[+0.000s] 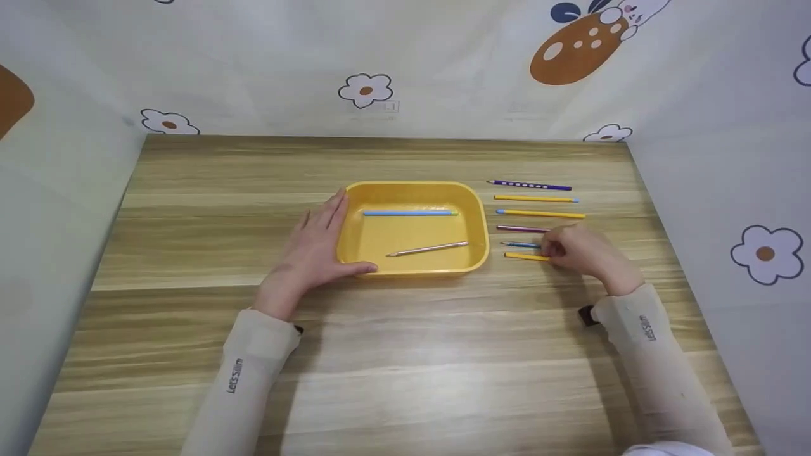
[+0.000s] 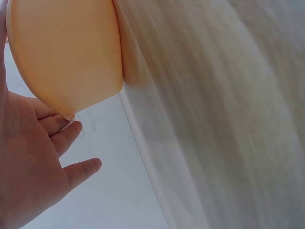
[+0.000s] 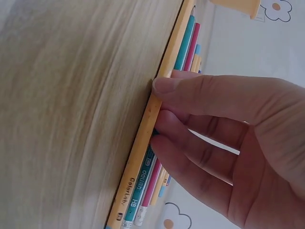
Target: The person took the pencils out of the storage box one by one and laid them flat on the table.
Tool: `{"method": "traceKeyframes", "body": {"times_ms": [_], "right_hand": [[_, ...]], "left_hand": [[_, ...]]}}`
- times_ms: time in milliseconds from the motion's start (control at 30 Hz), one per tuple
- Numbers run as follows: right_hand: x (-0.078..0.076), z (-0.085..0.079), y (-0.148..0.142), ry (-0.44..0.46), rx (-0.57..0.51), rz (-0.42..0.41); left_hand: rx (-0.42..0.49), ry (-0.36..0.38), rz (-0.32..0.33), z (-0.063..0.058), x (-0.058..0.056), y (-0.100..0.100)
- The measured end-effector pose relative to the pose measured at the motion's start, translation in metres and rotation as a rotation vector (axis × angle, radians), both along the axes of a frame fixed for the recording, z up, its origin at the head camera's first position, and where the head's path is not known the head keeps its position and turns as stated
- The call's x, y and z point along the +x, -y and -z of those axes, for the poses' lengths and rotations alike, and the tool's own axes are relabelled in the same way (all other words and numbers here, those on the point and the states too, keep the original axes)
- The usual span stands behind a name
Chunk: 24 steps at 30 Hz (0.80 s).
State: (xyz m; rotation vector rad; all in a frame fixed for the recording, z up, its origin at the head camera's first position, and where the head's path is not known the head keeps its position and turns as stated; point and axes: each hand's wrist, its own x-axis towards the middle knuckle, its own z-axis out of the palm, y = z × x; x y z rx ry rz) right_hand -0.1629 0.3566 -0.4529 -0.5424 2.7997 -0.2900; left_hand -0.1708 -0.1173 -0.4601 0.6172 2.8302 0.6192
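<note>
My left hand [image 1: 315,247] holds the left end of a yellow plastic basin [image 1: 412,272], its thumb at the near rim and its fingers along the left side. Two pencils lie inside: a blue pencil [image 1: 408,213] and a slim silvery-pink pencil [image 1: 427,249]. To the right of the basin, my right hand [image 1: 580,249] pinches the nearest yellow pencil [image 3: 138,138] of a row, thumb on its near side. A teal pencil [image 3: 143,183] lies close behind it, partly hidden by the fingers. A dark red pencil [image 1: 523,228] comes after that, its right end covered by the hand.
Farther back in the row lie two yellow pencils [image 1: 538,214] with blue tips and a purple dotted pencil [image 1: 532,185]. All stand on a wood-grain table [image 1: 443,354]. A pale curtain [image 1: 266,76] with flower prints encloses its back and sides.
</note>
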Motion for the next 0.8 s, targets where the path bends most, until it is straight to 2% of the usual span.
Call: {"method": "traceKeyframes", "body": {"times_ms": [333, 600, 800], "right_hand": [[0.001, -0.002, 0.002, 0.012, -0.033, 0.037], [-0.005, -0.021, 0.013, 0.083, -0.071, 0.074], [-0.014, -0.038, 0.029, 0.036, -0.068, 0.047]], "left_hand": [[-0.027, 0.011, -0.002, 0.000, -0.001, 0.000], [-0.034, 0.008, 0.001, 0.000, -0.001, 0.000], [-0.039, 0.004, -0.002, -0.001, -0.001, 0.000]]}}
